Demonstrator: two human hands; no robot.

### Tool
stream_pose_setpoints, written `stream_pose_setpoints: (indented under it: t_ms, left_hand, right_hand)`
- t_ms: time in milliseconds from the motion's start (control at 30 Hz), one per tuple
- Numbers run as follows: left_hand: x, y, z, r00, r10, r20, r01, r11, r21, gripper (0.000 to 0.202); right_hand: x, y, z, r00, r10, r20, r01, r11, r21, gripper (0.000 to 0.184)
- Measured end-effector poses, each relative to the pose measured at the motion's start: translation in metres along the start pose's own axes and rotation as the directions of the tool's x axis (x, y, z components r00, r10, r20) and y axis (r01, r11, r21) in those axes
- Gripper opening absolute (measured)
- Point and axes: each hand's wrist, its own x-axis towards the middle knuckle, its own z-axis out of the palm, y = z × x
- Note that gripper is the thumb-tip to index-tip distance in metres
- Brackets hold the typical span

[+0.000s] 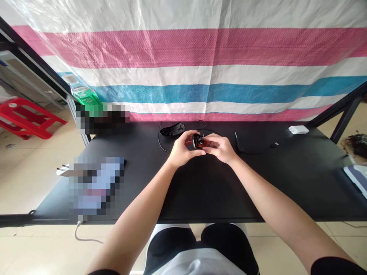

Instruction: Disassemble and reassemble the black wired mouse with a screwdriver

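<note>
My left hand [182,149] and my right hand [218,149] meet above the middle of the black table [212,191]. Both hands grip a small dark computer mouse body [197,140] with red parts showing inside, and the fingers hide most of it. Just behind my left hand lies a black mouse shell [172,130], which touches neither hand. A thin black cable [158,139] curves across the table near it. Another black cable with a plug end [237,142] lies to the right of my right hand.
A white power adapter [298,130] sits at the table's far right. Blurred objects cover the left of the table, and a striped sheet hangs behind it. A red plastic stool [28,116] stands on the floor at the left, and a tangle of wires [358,145] lies at the right.
</note>
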Motion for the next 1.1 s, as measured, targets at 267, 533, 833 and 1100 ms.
stream_pose_setpoints:
  t_ms: [267,533,833,1100]
  left_hand:
    - [-0.001,0.005,0.003,1.000,0.023,-0.002,-0.023,1.000,0.005,0.076]
    - [0.001,-0.004,0.006,0.984,-0.167,-0.069,0.130,0.919,-0.373,0.070]
    - [0.004,0.002,0.012,0.915,-0.391,-0.101,0.264,0.769,-0.583,0.039]
    - [0.003,-0.002,0.016,0.915,-0.370,-0.160,0.266,0.853,-0.450,0.025]
  right_hand:
    - [-0.001,-0.001,0.001,1.000,-0.005,0.003,0.005,0.996,-0.089,0.025]
    - [-0.003,-0.006,0.000,0.992,-0.060,0.107,0.075,0.987,-0.145,0.036]
    - [-0.009,-0.007,0.011,0.992,-0.045,0.121,0.082,0.944,-0.319,0.048]
    - [-0.009,-0.003,0.014,0.990,-0.039,0.138,0.084,0.938,-0.337,0.046]
